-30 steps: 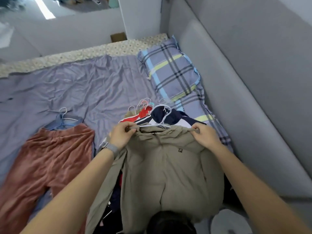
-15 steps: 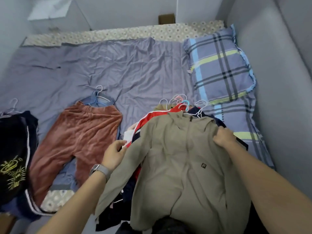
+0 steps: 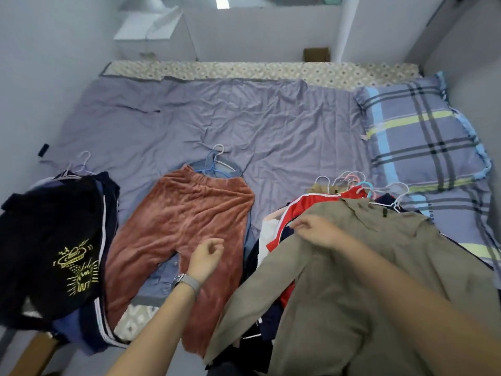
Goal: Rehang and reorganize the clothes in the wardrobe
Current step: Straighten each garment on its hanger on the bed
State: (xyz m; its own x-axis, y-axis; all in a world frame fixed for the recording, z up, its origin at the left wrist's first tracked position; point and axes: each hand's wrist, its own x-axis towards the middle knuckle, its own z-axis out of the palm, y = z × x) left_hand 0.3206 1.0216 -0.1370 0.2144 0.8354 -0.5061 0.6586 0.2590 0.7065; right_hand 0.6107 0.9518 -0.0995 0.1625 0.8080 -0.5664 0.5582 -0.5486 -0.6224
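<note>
On the bed (image 3: 244,118), covered by a wrinkled purple sheet, three groups of clothes are lying side by side along the near edge. At the right, a khaki jacket (image 3: 379,267) is lying on top of a pile of hung clothes (image 3: 279,234), its collar pointing toward a cluster of hanger hooks (image 3: 352,183) just beside the plaid pillow (image 3: 423,137). A red garment with white stripes (image 3: 320,202) is showing from under the jacket's left shoulder. The right hand (image 3: 317,230) is resting on that shoulder of the jacket, fingers bent and pinching the edge of the fabric. The left hand (image 3: 206,256), with a watch (image 3: 187,280) on its wrist, is hovering over the rust-coloured trousers (image 3: 184,226) in the middle, its fingers loosely curled and holding nothing. These trousers are lying flat on a blue garment, whose blue hanger (image 3: 217,166) is sticking out at the waistband. At the left, a black garment with a yellow drawing (image 3: 51,240) is lying on top of dark blue clothes, partly hanging over the bed's edge, with pale hangers (image 3: 78,166) showing at its far end. A cardboard box (image 3: 316,54) is sitting beyond the bed by the wall.
</note>
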